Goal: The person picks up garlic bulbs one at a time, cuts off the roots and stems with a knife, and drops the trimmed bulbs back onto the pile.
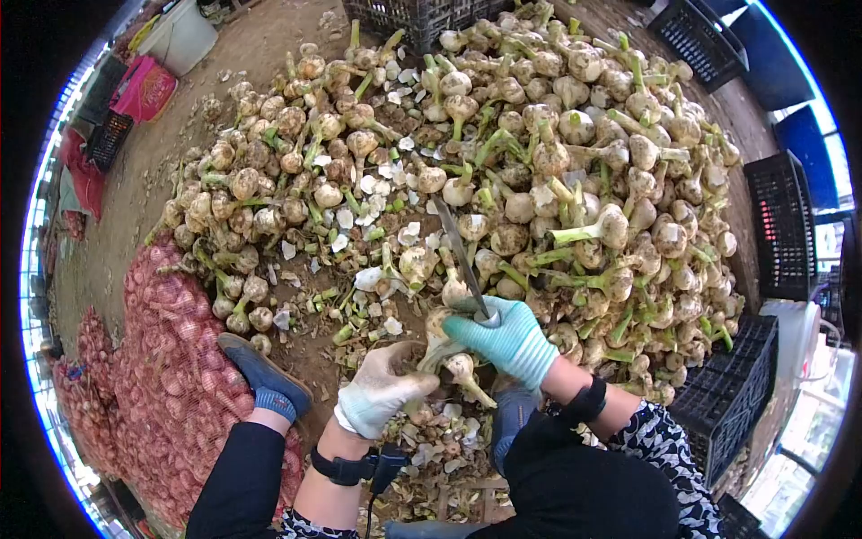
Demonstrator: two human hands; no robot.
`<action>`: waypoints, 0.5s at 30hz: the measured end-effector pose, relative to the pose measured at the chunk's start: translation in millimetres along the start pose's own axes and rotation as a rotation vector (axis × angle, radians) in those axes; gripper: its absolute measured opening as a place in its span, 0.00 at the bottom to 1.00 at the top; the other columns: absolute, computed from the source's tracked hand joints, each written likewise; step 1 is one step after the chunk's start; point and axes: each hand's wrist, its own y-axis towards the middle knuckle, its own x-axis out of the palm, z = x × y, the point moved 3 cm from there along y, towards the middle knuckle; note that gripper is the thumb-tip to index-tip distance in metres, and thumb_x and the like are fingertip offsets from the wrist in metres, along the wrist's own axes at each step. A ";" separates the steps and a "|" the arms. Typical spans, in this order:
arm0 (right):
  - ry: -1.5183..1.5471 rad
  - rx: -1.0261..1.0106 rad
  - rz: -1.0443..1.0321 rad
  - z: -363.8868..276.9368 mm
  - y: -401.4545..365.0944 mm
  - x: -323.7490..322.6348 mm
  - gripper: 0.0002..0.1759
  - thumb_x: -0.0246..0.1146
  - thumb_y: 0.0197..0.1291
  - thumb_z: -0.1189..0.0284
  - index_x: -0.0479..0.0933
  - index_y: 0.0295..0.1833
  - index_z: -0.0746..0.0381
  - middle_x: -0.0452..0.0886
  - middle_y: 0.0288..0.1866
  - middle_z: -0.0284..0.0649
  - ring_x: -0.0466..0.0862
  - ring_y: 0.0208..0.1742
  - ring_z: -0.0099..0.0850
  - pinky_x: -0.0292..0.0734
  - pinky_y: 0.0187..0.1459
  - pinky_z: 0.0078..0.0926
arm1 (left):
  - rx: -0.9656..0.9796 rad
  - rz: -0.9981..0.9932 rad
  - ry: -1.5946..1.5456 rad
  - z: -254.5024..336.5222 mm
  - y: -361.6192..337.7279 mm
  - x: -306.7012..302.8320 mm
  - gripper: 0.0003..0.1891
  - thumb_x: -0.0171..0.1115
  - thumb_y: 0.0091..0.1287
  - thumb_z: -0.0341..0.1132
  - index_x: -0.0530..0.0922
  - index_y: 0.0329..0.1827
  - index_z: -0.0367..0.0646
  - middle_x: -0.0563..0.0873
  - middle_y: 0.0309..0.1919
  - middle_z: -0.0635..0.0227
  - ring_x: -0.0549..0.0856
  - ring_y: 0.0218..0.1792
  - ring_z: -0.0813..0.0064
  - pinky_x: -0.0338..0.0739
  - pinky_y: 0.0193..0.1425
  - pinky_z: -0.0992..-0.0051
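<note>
My right hand [507, 340], in a teal striped glove, is closed around the handle of a knife [461, 256]. The blade points up and away over the heap. My left hand [386, 388], in a whitish soiled glove, grips a garlic bulb [437, 325] by its pale stem and leaves. The right hand's fingers touch this bulb too, and part of it is hidden behind them. Just below the hands lies another garlic bulb [461, 366] with its stem pointing down to the right.
A large heap of garlic [620, 225] spreads ahead and right, with peeled skins and stem cuttings in the middle. Full red mesh sacks [180, 377] stand at left. Black crates [732, 391] line the right side; a white bucket [180, 38] stands at far left.
</note>
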 end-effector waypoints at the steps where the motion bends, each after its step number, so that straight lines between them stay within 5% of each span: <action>1: -0.083 -0.005 -0.016 -8.8 -5.8 -2.0 0.22 0.70 0.53 0.67 0.77 0.53 0.65 0.79 0.29 0.25 0.71 0.30 0.11 0.70 0.30 0.15 | 0.019 -0.058 -0.028 -0.1 1.6 -0.3 0.32 0.69 0.52 0.33 0.68 0.59 0.27 0.81 0.44 0.61 0.82 0.39 0.75 0.76 0.42 0.78; 5: -0.254 -0.623 -0.146 -28.1 -15.1 11.2 0.29 0.72 0.47 0.64 0.75 0.56 0.60 0.81 0.42 0.39 0.79 0.40 0.23 0.76 0.46 0.23 | 0.167 -0.095 -0.219 -6.6 4.2 1.4 0.32 0.73 0.47 0.31 0.71 0.56 0.33 0.80 0.47 0.65 0.79 0.47 0.77 0.74 0.52 0.75; 7: -0.291 -0.687 -0.248 -30.1 -17.8 9.1 0.28 0.71 0.49 0.65 0.74 0.57 0.60 0.81 0.43 0.39 0.79 0.42 0.23 0.76 0.47 0.22 | 0.309 -0.076 -0.175 -1.7 1.3 5.4 0.31 0.74 0.44 0.28 0.72 0.54 0.36 0.80 0.45 0.68 0.79 0.46 0.78 0.75 0.52 0.76; 9: -0.077 -0.193 -0.251 -29.2 -19.9 -2.0 0.27 0.71 0.49 0.66 0.74 0.56 0.61 0.81 0.44 0.39 0.79 0.44 0.23 0.76 0.47 0.21 | 0.214 0.041 -0.151 -1.5 -0.3 3.1 0.31 0.74 0.42 0.26 0.72 0.53 0.38 0.80 0.44 0.68 0.79 0.46 0.78 0.75 0.52 0.76; 11: 0.017 -0.224 -0.133 -25.0 -12.0 -11.0 0.24 0.71 0.49 0.66 0.76 0.52 0.62 0.82 0.39 0.37 0.78 0.40 0.21 0.76 0.43 0.20 | 0.226 0.054 -0.176 0.8 -2.5 0.7 0.32 0.73 0.43 0.25 0.71 0.54 0.38 0.80 0.44 0.69 0.80 0.45 0.78 0.76 0.51 0.76; 13: -0.575 -0.406 -0.136 -33.2 -14.6 -17.0 0.15 0.66 0.48 0.68 0.79 0.42 0.61 0.81 0.29 0.45 0.82 0.29 0.39 0.78 0.34 0.31 | 0.229 0.063 -0.171 -2.0 -0.1 -8.1 0.34 0.75 0.41 0.25 0.71 0.55 0.37 0.80 0.43 0.69 0.80 0.44 0.78 0.76 0.51 0.76; 14: -0.679 -0.440 -0.182 -36.0 -21.3 -10.9 0.14 0.65 0.46 0.67 0.79 0.40 0.60 0.80 0.29 0.45 0.81 0.31 0.43 0.77 0.34 0.33 | 0.426 0.058 -0.180 -4.1 -1.6 -7.8 0.28 0.71 0.49 0.26 0.71 0.54 0.37 0.81 0.42 0.69 0.81 0.41 0.78 0.77 0.49 0.76; 15: -0.782 -0.472 -0.229 -40.4 -29.2 -2.5 0.13 0.64 0.45 0.67 0.78 0.37 0.60 0.79 0.29 0.46 0.80 0.33 0.47 0.77 0.34 0.36 | 0.421 0.060 -0.177 -7.4 -1.2 -8.3 0.28 0.71 0.49 0.26 0.71 0.54 0.37 0.81 0.42 0.69 0.81 0.41 0.78 0.77 0.49 0.76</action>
